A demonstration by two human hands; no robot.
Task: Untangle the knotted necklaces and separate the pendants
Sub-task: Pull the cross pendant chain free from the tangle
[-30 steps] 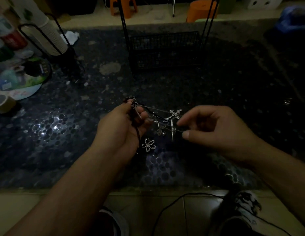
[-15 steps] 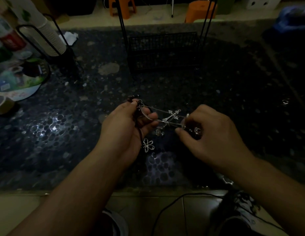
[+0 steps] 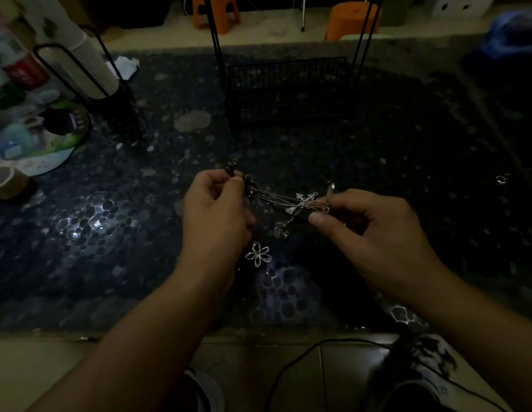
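Dim room, dark pebble-pattern table (image 3: 116, 239) w/ a glare patch. Tangled necklaces (image 3: 284, 203) are hanging above it, stretching between both hands; cross pendant (image 3: 305, 199) is sitting mid-tangle, flower pendant (image 3: 258, 253) is dangling lower, near the left wrist. Left hand (image 3: 214, 221) is pinching the beaded end w/ curled fingers. Right hand (image 3: 374, 233) is pinching the chains, thumb & forefinger closing on them. Black wire basket (image 3: 288, 93) is standing behind; cup stack (image 3: 89, 66) far left.
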